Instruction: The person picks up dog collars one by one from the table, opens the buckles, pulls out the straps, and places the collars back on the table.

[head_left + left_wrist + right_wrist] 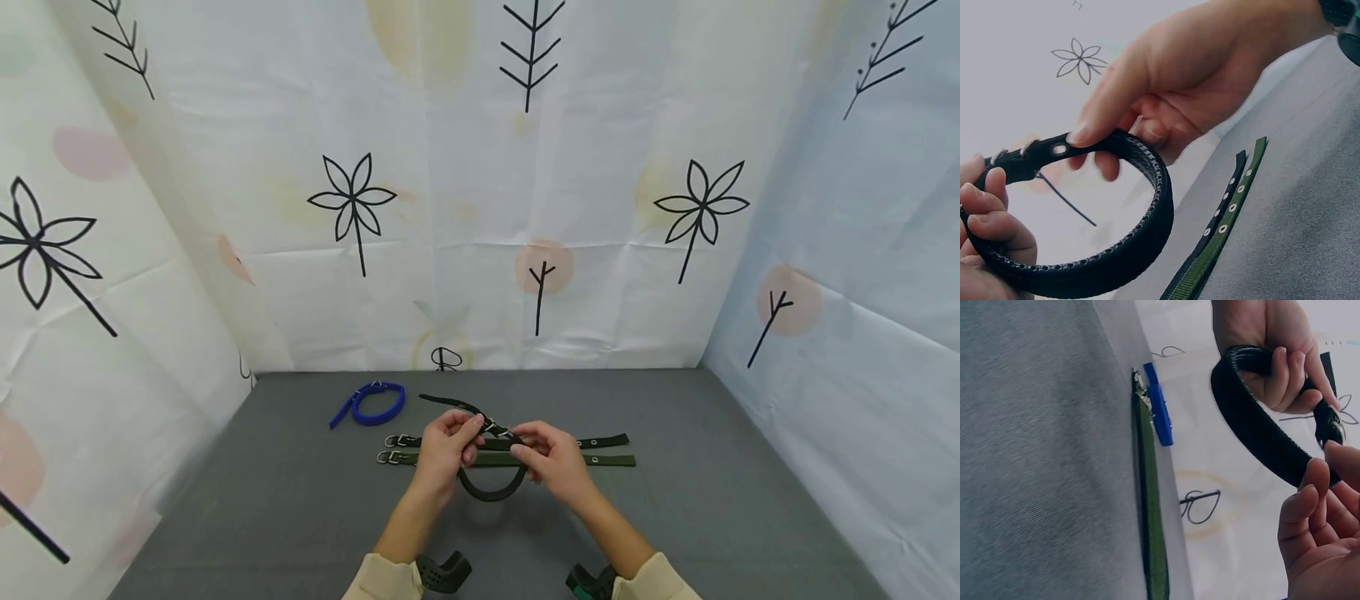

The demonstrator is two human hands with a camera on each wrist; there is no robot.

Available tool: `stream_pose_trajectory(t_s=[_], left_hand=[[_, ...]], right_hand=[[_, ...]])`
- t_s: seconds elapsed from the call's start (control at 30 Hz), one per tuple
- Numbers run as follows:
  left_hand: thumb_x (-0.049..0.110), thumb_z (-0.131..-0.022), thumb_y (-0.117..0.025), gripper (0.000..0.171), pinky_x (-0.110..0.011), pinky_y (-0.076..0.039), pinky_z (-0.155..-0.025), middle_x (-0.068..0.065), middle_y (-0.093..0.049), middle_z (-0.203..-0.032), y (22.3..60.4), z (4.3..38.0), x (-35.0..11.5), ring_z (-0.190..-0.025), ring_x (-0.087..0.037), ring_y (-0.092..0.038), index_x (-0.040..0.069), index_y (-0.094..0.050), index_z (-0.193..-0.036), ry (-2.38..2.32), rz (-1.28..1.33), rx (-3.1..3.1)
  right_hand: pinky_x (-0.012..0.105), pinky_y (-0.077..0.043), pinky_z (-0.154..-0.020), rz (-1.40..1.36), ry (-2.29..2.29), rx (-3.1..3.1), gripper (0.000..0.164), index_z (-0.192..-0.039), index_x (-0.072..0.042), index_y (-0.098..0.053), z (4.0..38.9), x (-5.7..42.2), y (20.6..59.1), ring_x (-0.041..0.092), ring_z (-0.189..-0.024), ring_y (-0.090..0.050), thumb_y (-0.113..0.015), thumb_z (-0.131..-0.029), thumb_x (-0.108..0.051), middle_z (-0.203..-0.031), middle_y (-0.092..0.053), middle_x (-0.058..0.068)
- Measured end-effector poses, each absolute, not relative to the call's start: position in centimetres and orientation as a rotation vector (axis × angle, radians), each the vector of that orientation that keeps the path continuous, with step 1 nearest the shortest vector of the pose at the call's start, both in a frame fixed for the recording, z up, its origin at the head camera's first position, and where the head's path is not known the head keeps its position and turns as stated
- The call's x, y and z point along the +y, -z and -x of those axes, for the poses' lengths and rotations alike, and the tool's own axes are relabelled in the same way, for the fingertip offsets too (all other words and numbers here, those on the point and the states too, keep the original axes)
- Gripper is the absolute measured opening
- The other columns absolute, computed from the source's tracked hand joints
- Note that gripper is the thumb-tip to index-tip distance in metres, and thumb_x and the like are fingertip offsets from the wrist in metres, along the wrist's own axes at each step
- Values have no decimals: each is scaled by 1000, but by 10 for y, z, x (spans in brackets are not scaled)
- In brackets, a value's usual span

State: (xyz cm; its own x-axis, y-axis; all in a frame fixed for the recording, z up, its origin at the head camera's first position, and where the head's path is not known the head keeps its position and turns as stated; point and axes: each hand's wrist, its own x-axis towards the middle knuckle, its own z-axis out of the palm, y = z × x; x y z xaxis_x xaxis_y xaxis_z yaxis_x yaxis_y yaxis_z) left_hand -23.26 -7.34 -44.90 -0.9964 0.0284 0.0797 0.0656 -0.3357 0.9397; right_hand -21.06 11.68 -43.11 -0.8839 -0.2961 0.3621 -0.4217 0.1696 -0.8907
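A black dog collar (489, 497) is buckled into a loop and held up above the table by both hands. On its left side the left hand (444, 454) pinches the strap near the metal buckle (497, 430), and the strap's tail (448, 401) sticks out to the upper left. Across the loop, the right hand (558, 462) pinches the band between thumb and fingers. In the left wrist view an eyelet (1059, 149) shows beside the right thumb. The right wrist view shows the collar's wide padded band (1254, 428) between both hands.
Behind the hands a black collar (611, 440) and a green collar (618, 460) lie flat and parallel, buckles to the left. A coiled blue collar (378, 417) rests at the back left of the grey table (300, 517). Patterned white sheets (450, 292) surround the table's back and sides.
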Motion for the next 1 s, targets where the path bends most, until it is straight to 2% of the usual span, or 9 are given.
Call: stream_pose_trajectory(t_s=[0.2,0.47,0.57,0.73,0.9,1.0], left_hand=[[6,-92,-67,16,-19,-33,-42,-4,-59,-62,449,233,-75,-42,-6,-40,5,-54,-82,2599,76,-1634],[1,-92,-64,21,-19,-32,-41,-4,-59,-61,450,233,-78,-42,-7,-40,7,-51,-77,2638,56,-1475],[2,-92,-66,21,-19,-33,-42,-5,-60,-62,450,232,-77,-42,-7,-41,7,-52,-76,2625,73,-1517],[7,-90,-70,20,-19,-35,-43,-6,-62,-63,451,230,-75,-43,-8,-43,5,-55,-78,2530,131,-1691],[9,-90,-70,18,-20,-37,-44,-6,-62,-66,455,228,-72,-43,-9,-44,0,-56,-82,2415,259,-1926],[6,-91,-68,17,-20,-37,-44,-13,-62,-68,449,222,-71,-44,-10,-45,-3,-56,-83,2409,340,-2001]], right_hand=[[33,-51,-49,-720,-1924,-2253,19,-110,12,-59,222,127,461,21,-51,-57,-61,-94,2,-87,-63,29],[37,-55,-56,-643,-2141,-2262,24,-114,15,-50,220,137,475,28,-61,-65,-56,-98,-2,-99,-60,39],[34,-54,-54,-575,-2145,-2326,24,-115,13,-51,219,139,476,21,-56,-62,-57,-97,-3,-102,-61,36],[29,-44,-44,-527,-2074,-2398,30,-120,8,-56,221,140,473,12,-44,-47,-63,-94,-6,-101,-64,26],[26,-39,-42,-643,-2011,-2453,39,-129,2,-55,223,137,462,9,-44,-42,-66,-94,-12,-111,-62,22],[28,-40,-43,-748,-1967,-2495,43,-133,0,-52,223,133,450,11,-46,-44,-65,-94,-12,-115,-62,23]])
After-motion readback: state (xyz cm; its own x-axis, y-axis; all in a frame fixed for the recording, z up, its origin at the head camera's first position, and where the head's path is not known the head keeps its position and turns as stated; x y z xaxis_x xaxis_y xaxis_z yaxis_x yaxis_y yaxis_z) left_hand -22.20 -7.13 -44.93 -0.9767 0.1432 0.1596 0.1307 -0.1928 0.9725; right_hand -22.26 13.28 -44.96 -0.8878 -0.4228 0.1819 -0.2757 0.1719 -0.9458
